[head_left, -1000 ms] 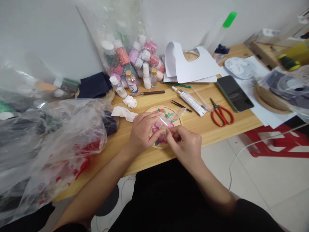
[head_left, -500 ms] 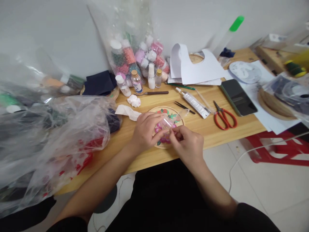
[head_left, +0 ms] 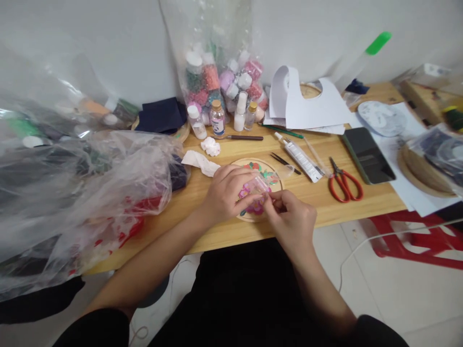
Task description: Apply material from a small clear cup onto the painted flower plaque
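Note:
A small clear plastic bag (head_left: 259,184) is stretched between my two hands. My left hand (head_left: 227,193) is closed, thumb against fingers, on its left side. With thumb and fingertips pinched, my right hand (head_left: 291,212) grips the bag's right lower edge. What lies inside the bag is too small to make out. Beneath the hands rests a round wooden hoop (head_left: 252,219) bearing pink, red and green flowers, partly covered by my left hand. Black tweezers (head_left: 285,163) lie just beyond the hoop.
Red-handled pliers (head_left: 344,184), a glue tube (head_left: 302,159) and a phone (head_left: 369,156) lie to the right. Small bottles (head_left: 218,118) stand at the back before a bag of coloured jars (head_left: 211,79). Crumpled tissue (head_left: 210,146) and a large plastic bag (head_left: 137,164) are at left.
The camera has turned slightly left, so the scene sits farther right in view. Both hands keep their grip on the small bag, with little visible movement.

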